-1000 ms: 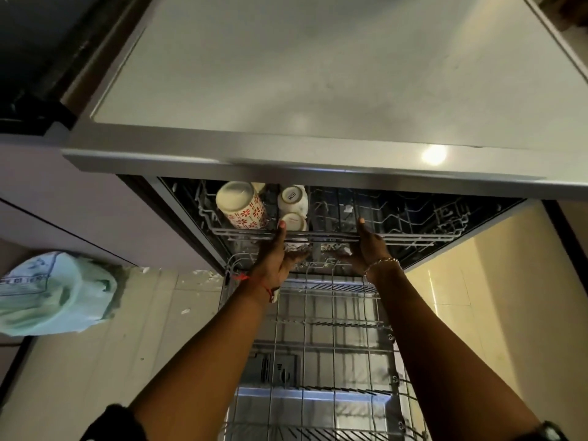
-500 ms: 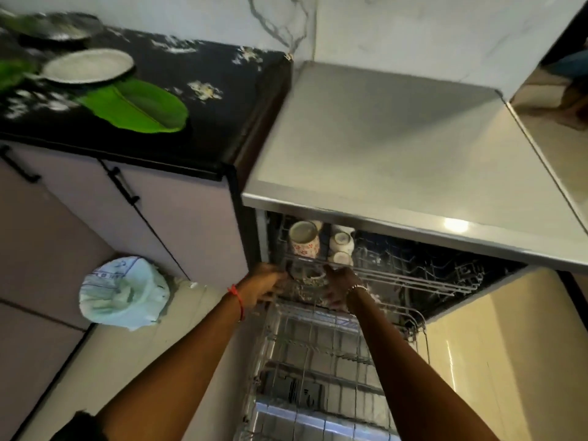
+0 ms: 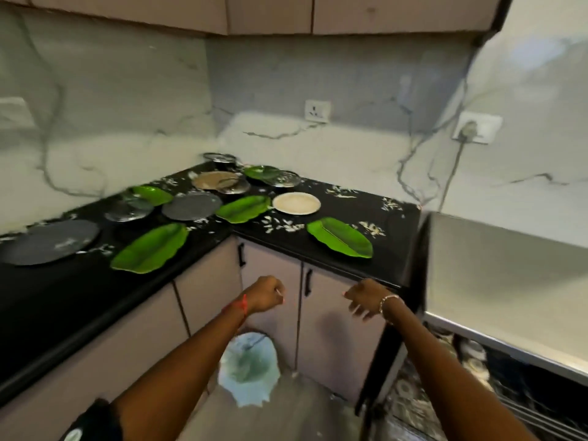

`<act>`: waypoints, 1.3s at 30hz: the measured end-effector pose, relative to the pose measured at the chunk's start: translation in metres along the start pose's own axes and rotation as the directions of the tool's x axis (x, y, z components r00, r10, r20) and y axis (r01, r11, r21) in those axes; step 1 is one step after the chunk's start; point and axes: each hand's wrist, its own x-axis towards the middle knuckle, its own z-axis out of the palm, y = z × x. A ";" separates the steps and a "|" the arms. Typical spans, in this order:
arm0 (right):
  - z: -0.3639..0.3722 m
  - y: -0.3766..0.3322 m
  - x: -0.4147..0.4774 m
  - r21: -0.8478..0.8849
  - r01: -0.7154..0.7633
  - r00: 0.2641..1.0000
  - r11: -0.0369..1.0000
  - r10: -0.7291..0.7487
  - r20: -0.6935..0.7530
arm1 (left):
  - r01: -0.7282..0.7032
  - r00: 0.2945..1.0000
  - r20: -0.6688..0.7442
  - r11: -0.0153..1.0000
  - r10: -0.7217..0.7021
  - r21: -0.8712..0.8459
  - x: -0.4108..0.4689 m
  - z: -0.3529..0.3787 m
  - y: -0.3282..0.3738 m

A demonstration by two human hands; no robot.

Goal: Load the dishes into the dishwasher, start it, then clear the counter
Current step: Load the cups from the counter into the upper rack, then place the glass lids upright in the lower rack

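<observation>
Marble wall; beige cabs; socket

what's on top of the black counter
On the black counter: five green leaf plates, two grey plates, a cream plate, a tan plate and some steel plates. The tan plate overlaps one steel plate, hiding part of it.

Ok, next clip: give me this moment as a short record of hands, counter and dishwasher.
left hand: fingers curled, holding nothing, in front of the lower cabinets
right hand: fingers loosely spread, holding nothing
counter: black, dishes not yet loaded
green leaf plates: five, lying flat
cream plate: flat, beside a leaf plate
dishwasher: at right, open, inside blurred
bag: pale, on the ground below the hands
</observation>
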 end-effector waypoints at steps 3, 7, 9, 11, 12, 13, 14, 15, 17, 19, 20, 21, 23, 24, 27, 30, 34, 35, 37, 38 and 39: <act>0.019 -0.065 -0.008 -0.010 0.127 0.992 0.992 -0.128 -0.018 | -0.031 0.993 -0.109 0.997 0.039 0.072 -0.029 -0.067 -0.034; 0.040 -0.121 -0.001 -0.067 0.222 0.975 0.973 -0.223 0.002 | -0.039 0.975 -0.215 0.995 0.058 0.091 -0.047 -0.123 -0.065; 0.048 -0.143 0.010 -0.098 0.245 0.969 0.965 -0.245 0.009 | -0.034 0.968 -0.247 0.997 0.049 0.062 -0.047 -0.141 -0.079; 0.056 -0.160 0.024 -0.113 0.261 0.965 0.959 -0.261 0.014 | -0.039 0.959 -0.279 0.999 0.048 0.038 -0.041 -0.154 -0.092; 0.060 -0.166 0.031 -0.118 0.266 0.964 0.957 -0.266 0.024 | -0.036 0.956 -0.291 0.999 0.043 0.028 -0.038 -0.157 -0.098; 0.064 -0.174 0.041 -0.126 0.274 0.962 0.953 -0.271 0.038 | -0.029 0.952 -0.303 0.999 0.035 0.024 -0.033 -0.162 -0.103; 0.067 -0.180 0.050 -0.134 0.280 0.960 0.951 -0.275 0.052 | -0.022 0.950 -0.310 0.999 0.028 0.023 -0.027 -0.166 -0.108; 0.070 -0.187 0.061 -0.139 0.286 0.958 0.948 -0.279 0.068 | -0.014 0.950 -0.312 1.000 0.018 0.017 -0.020 -0.171 -0.113; 0.074 -0.199 0.082 -0.147 0.303 0.952 0.942 -0.290 0.102 | -0.001 0.950 -0.311 1.000 -0.004 -0.015 -0.006 -0.180 -0.124; 0.074 -0.212 0.109 -0.166 0.327 0.943 0.930 -0.309 0.125 | 0.017 0.947 -0.321 0.999 -0.027 -0.035 0.014 -0.191 -0.135; 0.072 -0.219 0.123 -0.176 0.340 0.938 0.924 -0.319 0.138 | 0.026 0.946 -0.321 0.999 -0.038 -0.042 0.026 -0.196 -0.139; 0.070 -0.226 0.138 -0.178 0.351 0.933 0.919 -0.327 0.149 | 0.032 0.945 -0.323 0.998 -0.049 -0.059 0.036 -0.202 -0.144; 0.062 -0.240 0.164 -0.165 0.364 0.926 0.917 -0.337 0.168 | 0.036 0.941 -0.331 0.994 -0.068 -0.102 0.056 -0.214 -0.151; 0.056 -0.248 0.177 -0.162 0.368 0.923 0.915 -0.340 0.178 | 0.039 0.938 -0.338 0.993 -0.076 -0.114 0.066 -0.219 -0.155; 0.039 -0.274 0.216 -0.176 0.377 0.918 0.909 -0.342 0.199 | 0.063 0.933 -0.345 0.989 -0.106 -0.134 0.092 -0.236 -0.163; 0.025 -0.297 0.251 -0.148 0.404 0.907 0.903 -0.374 0.194 | 0.064 0.909 -0.395 0.980 -0.135 -0.187 0.119 -0.251 -0.168; 0.023 -0.312 0.286 -0.116 0.422 0.897 0.899 -0.395 0.198 | 0.061 0.911 -0.388 0.974 -0.143 -0.217 0.145 -0.257 -0.174; 0.025 -0.314 0.295 -0.122 0.414 0.900 0.902 -0.385 0.206 | 0.062 0.910 -0.388 0.972 -0.147 -0.225 0.153 -0.258 -0.177; 0.029 -0.316 0.311 -0.126 0.398 0.904 0.909 -0.366 0.219 | 0.078 0.904 -0.392 0.968 -0.170 -0.240 0.167 -0.261 -0.186; 0.032 -0.318 0.322 -0.113 0.390 0.907 0.914 -0.359 0.221 | 0.090 0.903 -0.388 0.964 -0.186 -0.252 0.176 -0.263 -0.191; 0.034 -0.319 0.333 -0.095 0.379 0.910 0.920 -0.352 0.220 | 0.099 0.901 -0.385 0.959 -0.200 -0.267 0.186 -0.265 -0.198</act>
